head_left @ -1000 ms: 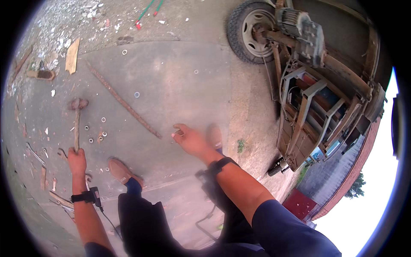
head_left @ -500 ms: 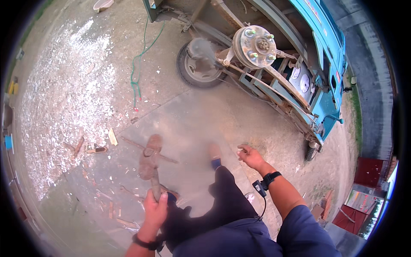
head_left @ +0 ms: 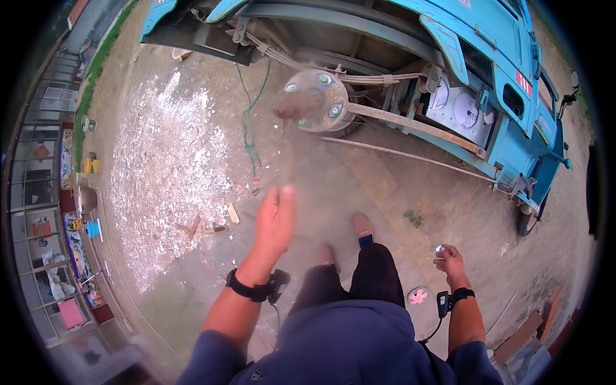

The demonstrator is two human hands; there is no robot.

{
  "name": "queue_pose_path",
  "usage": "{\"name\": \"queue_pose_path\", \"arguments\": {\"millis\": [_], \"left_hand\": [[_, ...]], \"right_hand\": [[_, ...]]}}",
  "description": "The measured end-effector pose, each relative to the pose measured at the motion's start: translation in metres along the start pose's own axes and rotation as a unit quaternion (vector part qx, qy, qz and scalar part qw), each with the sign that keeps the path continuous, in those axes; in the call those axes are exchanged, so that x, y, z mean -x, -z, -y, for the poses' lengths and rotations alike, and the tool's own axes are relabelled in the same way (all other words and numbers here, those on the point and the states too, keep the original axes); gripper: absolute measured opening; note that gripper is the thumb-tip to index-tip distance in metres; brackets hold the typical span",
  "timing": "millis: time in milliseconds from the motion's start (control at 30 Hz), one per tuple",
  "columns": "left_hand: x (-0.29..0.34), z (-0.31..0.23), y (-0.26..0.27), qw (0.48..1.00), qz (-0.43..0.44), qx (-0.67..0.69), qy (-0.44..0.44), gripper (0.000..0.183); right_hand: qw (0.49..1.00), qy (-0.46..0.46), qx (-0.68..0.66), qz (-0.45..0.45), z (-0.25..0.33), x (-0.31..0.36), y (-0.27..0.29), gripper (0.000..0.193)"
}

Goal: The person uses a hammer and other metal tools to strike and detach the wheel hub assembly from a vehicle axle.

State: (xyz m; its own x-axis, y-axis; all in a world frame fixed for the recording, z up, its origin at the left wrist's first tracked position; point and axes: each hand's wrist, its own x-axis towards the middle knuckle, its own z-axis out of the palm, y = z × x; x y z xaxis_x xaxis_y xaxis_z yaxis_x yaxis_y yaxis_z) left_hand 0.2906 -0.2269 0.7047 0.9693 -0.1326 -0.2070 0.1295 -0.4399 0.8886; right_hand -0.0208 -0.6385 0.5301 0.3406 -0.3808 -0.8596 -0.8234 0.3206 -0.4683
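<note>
My left hand [head_left: 276,215] is wrapped round the handle of a sledgehammer [head_left: 298,104], stretched out in front of me. Its rusty head, smeared by motion, overlaps the left side of a bare wheel hub [head_left: 326,93] with several green-tipped studs. Whether it touches the hub I cannot tell. Out to the right, my right hand [head_left: 450,262] is closed with its fingers curled. Between thumb and fingers a small pale, shiny thing shows, too small to name. The hub sits on the axle of a blue three-wheeled truck [head_left: 478,38].
Rusty leaf springs [head_left: 417,130] run along the truck's underside. A green cord [head_left: 247,131] lies on the ground left of the hub. Wood scraps [head_left: 233,212] lie beside scattered white flakes [head_left: 160,173]. A round pink-and-white object [head_left: 417,296] is near my right wrist.
My left hand has swung the sledgehammer forward and up, from over the ground to the hub. My right hand has moved outward to the right. The view has shifted, showing more of the left side.
</note>
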Motion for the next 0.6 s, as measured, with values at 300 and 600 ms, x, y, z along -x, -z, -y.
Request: {"name": "queue_pose_path", "arguments": {"millis": [300, 600], "left_hand": [[-0.003, -0.030, -0.018, 0.995, -0.031, 0.013, -0.092, 0.036], [-0.024, -0.011, -0.015, 0.993, 0.000, -0.117, -0.030, 0.035]], "right_hand": [[0.996, -0.052, -0.072, -0.008, -0.053, 0.015, 0.009, 0.044], [0.997, -0.032, -0.074, 0.013, -0.040, 0.012, -0.019, 0.043]]}}
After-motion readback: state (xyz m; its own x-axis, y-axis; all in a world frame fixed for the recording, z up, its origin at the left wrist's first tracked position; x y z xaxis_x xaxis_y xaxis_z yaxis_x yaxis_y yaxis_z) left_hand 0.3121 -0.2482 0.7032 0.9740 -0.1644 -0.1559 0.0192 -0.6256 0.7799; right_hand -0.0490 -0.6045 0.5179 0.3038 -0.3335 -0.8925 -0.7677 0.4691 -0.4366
